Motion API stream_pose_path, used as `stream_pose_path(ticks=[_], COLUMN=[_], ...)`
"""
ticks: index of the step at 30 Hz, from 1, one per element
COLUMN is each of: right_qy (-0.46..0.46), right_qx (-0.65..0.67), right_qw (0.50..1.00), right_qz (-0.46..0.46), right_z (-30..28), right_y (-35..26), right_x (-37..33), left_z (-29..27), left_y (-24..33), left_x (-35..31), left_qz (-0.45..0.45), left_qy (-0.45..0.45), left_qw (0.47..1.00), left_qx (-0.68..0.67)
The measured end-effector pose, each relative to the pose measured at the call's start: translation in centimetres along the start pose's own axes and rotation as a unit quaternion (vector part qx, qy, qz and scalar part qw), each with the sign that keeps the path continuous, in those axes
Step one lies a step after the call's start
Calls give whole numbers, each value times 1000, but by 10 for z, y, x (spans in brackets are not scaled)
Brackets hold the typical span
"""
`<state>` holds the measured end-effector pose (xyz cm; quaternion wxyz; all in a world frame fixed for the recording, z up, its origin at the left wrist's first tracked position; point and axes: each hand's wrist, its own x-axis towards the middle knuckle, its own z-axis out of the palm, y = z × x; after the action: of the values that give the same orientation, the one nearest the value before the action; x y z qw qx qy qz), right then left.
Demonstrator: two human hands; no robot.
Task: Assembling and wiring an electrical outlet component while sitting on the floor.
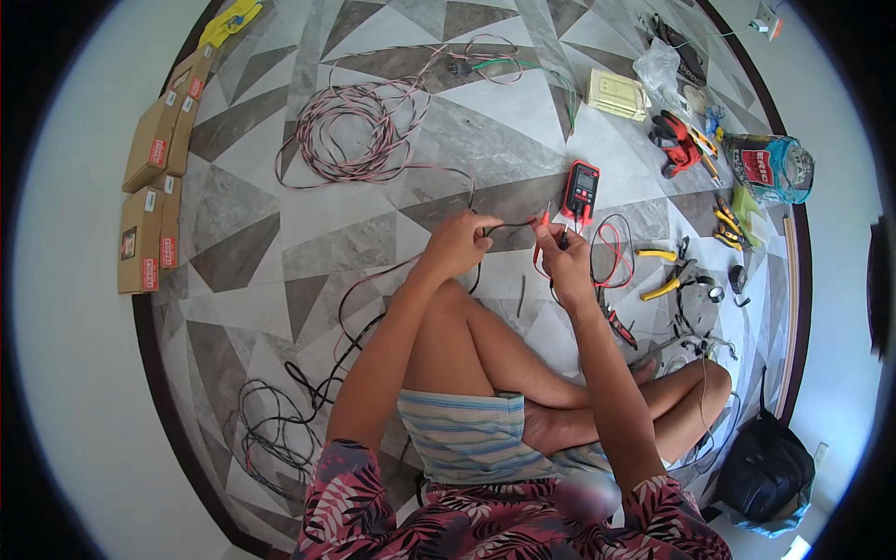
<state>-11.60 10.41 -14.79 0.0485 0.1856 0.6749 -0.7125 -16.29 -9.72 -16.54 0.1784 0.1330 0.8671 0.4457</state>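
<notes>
Tiled floor (238, 238) lies below; left fingers (484, 224) pinch a dark wire (512, 225), right fingers (545, 237) a red probe (546, 220); shaking could cause slips.

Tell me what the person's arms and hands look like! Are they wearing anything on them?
Both the left hand and right hand are bare, and so are the forearms. Higher up there are short, loose sleeves, pinkish red and dark grey, covered in a leafy pattern with white and dark leaves. I can't see any watch or bracelet.
</notes>
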Motion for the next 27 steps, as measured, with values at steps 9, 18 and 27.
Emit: stream_pose_path(ticks=[9, 18, 27], right_qy=[-114, -47, -48], right_qx=[-44, -91, -5], right_qw=[987, 989, 998], right_qz=[-102, -102, -35], right_z=[6, -27, -33], right_y=[-48, -58, -44], right_x=[10, 11, -4], left_z=[23, 53, 42], left_y=[53, 50, 48], left_x=[-18, -23, -6], left_qz=[162, -27, 141], left_qy=[326, 285, 480], left_qw=[930, 943, 855], left_qx=[59, -171, -137])
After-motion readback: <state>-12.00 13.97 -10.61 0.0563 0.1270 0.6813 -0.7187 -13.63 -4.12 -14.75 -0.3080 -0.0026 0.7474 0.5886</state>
